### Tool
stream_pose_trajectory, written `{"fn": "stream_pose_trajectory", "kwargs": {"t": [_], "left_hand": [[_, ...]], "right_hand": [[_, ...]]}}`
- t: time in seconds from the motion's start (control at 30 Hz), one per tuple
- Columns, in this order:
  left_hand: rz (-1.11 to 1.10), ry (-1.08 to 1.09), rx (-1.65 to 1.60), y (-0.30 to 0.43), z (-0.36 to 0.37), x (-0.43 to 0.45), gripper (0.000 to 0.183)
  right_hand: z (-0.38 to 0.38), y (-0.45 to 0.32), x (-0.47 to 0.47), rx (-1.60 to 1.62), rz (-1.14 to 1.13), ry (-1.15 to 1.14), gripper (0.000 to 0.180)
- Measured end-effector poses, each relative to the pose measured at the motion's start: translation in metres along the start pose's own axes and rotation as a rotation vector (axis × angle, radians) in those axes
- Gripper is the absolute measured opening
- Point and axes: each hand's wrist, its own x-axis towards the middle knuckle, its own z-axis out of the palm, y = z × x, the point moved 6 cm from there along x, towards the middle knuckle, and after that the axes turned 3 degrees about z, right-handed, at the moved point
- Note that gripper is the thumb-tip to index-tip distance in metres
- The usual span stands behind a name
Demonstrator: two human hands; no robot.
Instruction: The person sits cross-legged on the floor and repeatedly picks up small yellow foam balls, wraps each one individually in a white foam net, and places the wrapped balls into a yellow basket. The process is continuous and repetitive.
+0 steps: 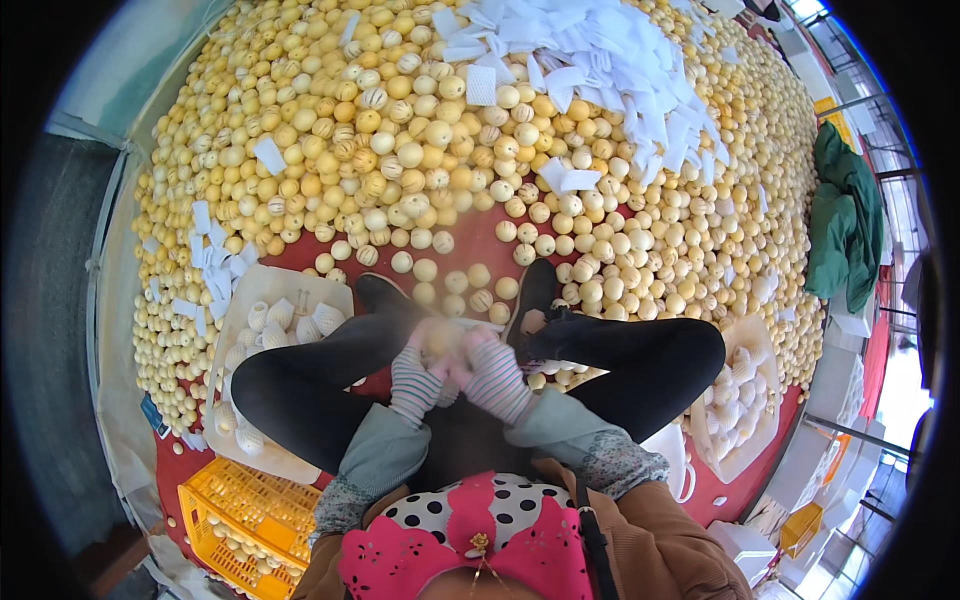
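Note:
My left hand (pixel 416 375) and my right hand (pixel 491 371), both in striped fingerless gloves, come together between my bent knees. Between their fingers is a yellow pepino melon (pixel 442 339), blurred. Something pale, perhaps a foam net sleeve (pixel 448 393), shows just below the fingers. Several loose pepino melons (pixel 456 282) lie on the red ground sheet (pixel 476 232) between my shoes. By my left knee stands a pale plastic tray (pixel 289 465) with melons in white foam nets (pixel 276 334). Another tray (pixel 739 469) of netted fruit sits beyond my right knee.
A wide heap of pepino melons (pixel 315 142) spreads ahead, with a pile of flat white foam sleeves (pixel 600 45) on it. More sleeves (pixel 217 277) lie at left. A yellow crate (pixel 247 502) is at lower left, a green cloth (pixel 844 217) and white boxes (pixel 832 386) at right.

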Motion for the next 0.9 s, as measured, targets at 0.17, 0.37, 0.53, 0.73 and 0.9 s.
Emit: {"fn": "stream_pose_trajectory", "kwargs": {"t": [0.17, 0.37, 0.53, 0.73, 0.9], "left_hand": [[-0.309, -0.055, -0.994, -0.006, 0.020, -0.016, 0.064], [-0.326, -0.014, -0.654, 0.051, -0.029, 0.000, 0.063], [0.167, 0.308, -0.716, 0.139, -0.165, -0.024, 0.070], [0.192, 0.488, -0.719, 0.129, -0.306, -0.091, 0.072], [-0.117, 0.631, -0.218, 0.010, -0.305, -0.110, 0.061]], "right_hand": [[-0.013, -0.007, 0.002, 0.275, 0.011, 0.037, 0.028], [-0.035, 0.020, 0.059, 0.461, -0.168, -0.123, 0.018], [-0.117, 0.179, 0.164, -0.206, 0.468, 0.228, 0.035], [-0.169, 0.283, 0.236, -0.740, 0.726, 0.123, 0.050], [-0.158, 0.336, 0.255, -0.841, 0.565, -0.013, 0.036]]}}
